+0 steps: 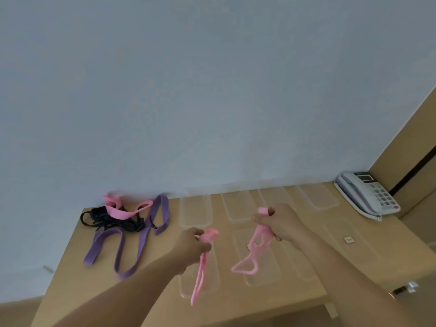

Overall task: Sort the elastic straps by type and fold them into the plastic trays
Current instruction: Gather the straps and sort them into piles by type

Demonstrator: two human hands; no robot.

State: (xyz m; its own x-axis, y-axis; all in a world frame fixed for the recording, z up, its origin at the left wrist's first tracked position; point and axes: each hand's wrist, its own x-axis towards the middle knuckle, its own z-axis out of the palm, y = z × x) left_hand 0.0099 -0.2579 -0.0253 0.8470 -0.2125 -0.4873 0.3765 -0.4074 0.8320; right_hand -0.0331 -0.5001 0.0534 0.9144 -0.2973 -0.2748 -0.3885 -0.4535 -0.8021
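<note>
The left hand (192, 241) is gripping a pink strap (210, 234), whose loops are hanging over a clear tray (212, 282). The right hand (282, 224), held apart from it, is clutching a second strap (259, 237) that is dangling above the bench (75, 291). Left of the hands, purple straps (141, 244) are lying beside a black-and-pink pile (118, 217). A phone (370, 197) is sitting far right.

I can read nothing here. The telephone (367, 196) at the counter's (106, 291) far right corner has keys too blurred, as is the small label (348, 239) nearer me.
</note>
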